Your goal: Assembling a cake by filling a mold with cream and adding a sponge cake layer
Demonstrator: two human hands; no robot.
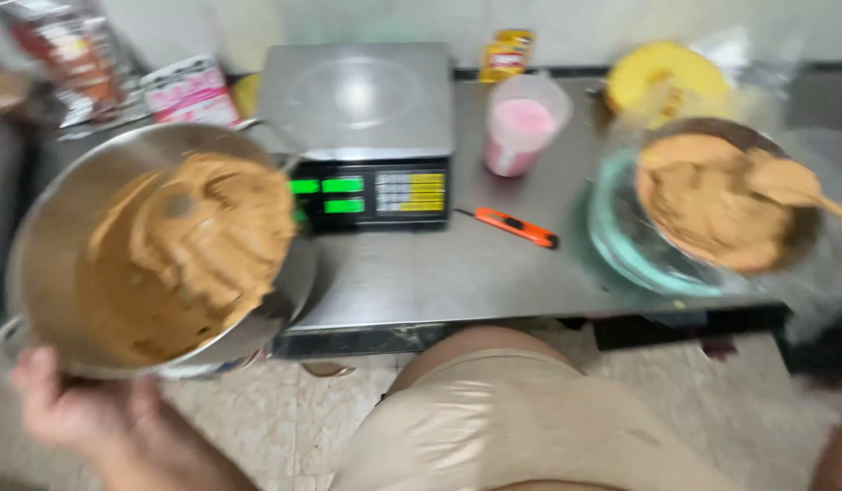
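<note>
- steel mixing bowl (48, 236) at 9 o'clock of frame, tilted twd the camera, held off the table edge; full of tan-brown batter (198, 245) heaped twd its right side
- left hand (71, 405) at 7–8 o'clock, fingers clenched on bowl's lower rim near a handle, thumb over the rim
- right hand: only a blurred sliver at far right edge, 3–4 o'clock; grip can't tell
- digital scale (357, 100) at 12 o'clock, just right of bowl, green display lit, steel pan bare
- orange box cutter (516, 227) lying on steel table (457, 273), center, near scale's 4 o'clock
- clear cup w/ pink liquid (521, 127) at 1 o'clock, upright, right of scale
- second bowl of same tan batter (721, 205) at 3 o'clock, sitting on a teal plate/stand (621, 245); wooden spoon (798, 186) resting in it, handle pointing right
- yellow round item (662, 77) behind it, 2 o'clock, blurred
- packets (189, 91) at 10–11 o'clock along wall
- beige apron/clothing (521, 418) at 6 o'clock
</note>
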